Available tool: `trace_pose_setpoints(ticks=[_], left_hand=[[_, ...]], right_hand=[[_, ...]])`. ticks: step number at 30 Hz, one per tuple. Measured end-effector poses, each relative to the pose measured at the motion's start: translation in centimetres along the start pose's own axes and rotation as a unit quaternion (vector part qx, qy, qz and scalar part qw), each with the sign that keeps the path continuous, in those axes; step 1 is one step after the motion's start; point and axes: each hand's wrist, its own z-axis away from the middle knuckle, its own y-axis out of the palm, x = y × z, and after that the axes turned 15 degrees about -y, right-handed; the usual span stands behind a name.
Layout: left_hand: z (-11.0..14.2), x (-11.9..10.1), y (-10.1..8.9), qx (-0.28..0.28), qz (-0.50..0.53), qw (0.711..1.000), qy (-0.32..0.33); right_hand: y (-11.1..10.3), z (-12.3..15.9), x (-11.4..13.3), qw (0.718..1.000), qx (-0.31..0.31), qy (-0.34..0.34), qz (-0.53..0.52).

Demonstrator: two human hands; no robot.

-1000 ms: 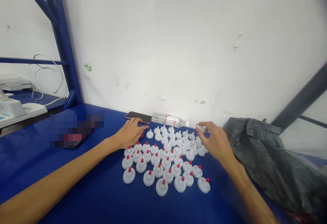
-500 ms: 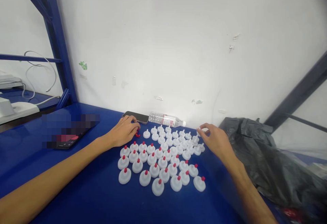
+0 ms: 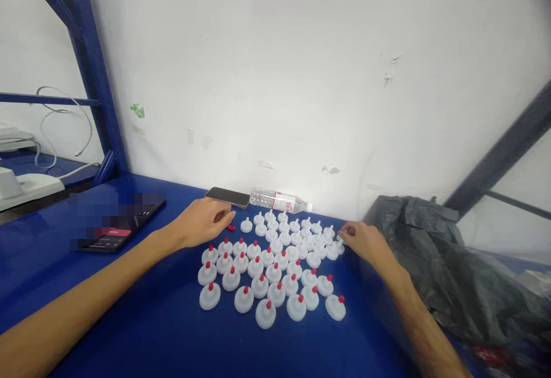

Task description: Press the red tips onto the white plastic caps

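Observation:
Several white round caps (image 3: 275, 263) stand in rows on the blue table (image 3: 172, 332); the near ones carry red tips, the far ones by the wall have none. My left hand (image 3: 202, 226) rests curled at the rows' left far corner, beside a few loose red tips (image 3: 231, 228); what its fingers hold is hidden. At the rows' right end my right hand (image 3: 364, 240) pinches a white cap (image 3: 341, 238) low on the table.
A phone (image 3: 227, 196) and a lying water bottle (image 3: 279, 200) sit against the white wall. A dark tablet (image 3: 116, 230) lies at left. A crumpled black plastic bag (image 3: 447, 269) fills the right side. Blue shelf posts (image 3: 92, 73) rise at left.
My right hand has dropped from above the far caps to the table at the rows' right end. My left hand stayed near the red tips. The view shifted slightly.

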Motion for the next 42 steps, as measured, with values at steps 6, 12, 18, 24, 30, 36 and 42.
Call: trace_pose_setpoints(ticks=[6,12,18,24,30,36,42], left_hand=[[0.7,-0.4,0.0,0.068,-0.023,0.996,0.057],[1.0,-0.8,0.1,0.097,-0.049,0.992,0.063],[0.6,-0.8,0.2,0.023,-0.041,0.998,0.036],[1.3,-2.3,-0.3,-0.076,0.075,0.993,0.041],[2.8,-4.5,0.5,-0.067,0.165,0.975,0.129],[3.5,-5.5,1.7,-0.108,0.125,0.963,0.213],[3.8,-5.5,0.9,-0.137,-0.042,0.950,0.277]], right_hand=[[-0.2,-0.2,0.9,1.000,0.018,0.008,-0.004],[-1.5,0.1,2.1,0.999,-0.021,0.009,0.030],[-3.4,0.2,4.5,0.992,-0.116,-0.036,0.041],[-4.3,1.2,9.8,0.944,-0.226,-0.234,-0.056],[-4.1,3.2,15.1,0.914,-0.152,-0.358,-0.114],[-3.5,4.2,17.3,0.881,-0.132,-0.428,-0.154],[-3.2,3.8,16.9,0.875,-0.171,-0.432,-0.136]])
